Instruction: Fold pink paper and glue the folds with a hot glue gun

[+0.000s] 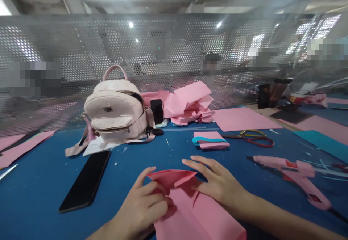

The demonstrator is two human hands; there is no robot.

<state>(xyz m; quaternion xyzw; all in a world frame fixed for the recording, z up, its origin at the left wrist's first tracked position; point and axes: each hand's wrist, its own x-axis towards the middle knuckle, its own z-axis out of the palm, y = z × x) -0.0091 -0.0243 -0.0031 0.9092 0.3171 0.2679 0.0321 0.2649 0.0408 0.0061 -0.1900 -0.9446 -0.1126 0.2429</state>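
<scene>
Both hands are on the pink paper at the table edge: left hand pinches its folded flap, right hand lies flat, spread open. Crease might skew if paper slides.

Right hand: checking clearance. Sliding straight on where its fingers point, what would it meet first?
The right hand points up-left: bare blue table first, then probably the pale backpack; depth unclear.
</scene>
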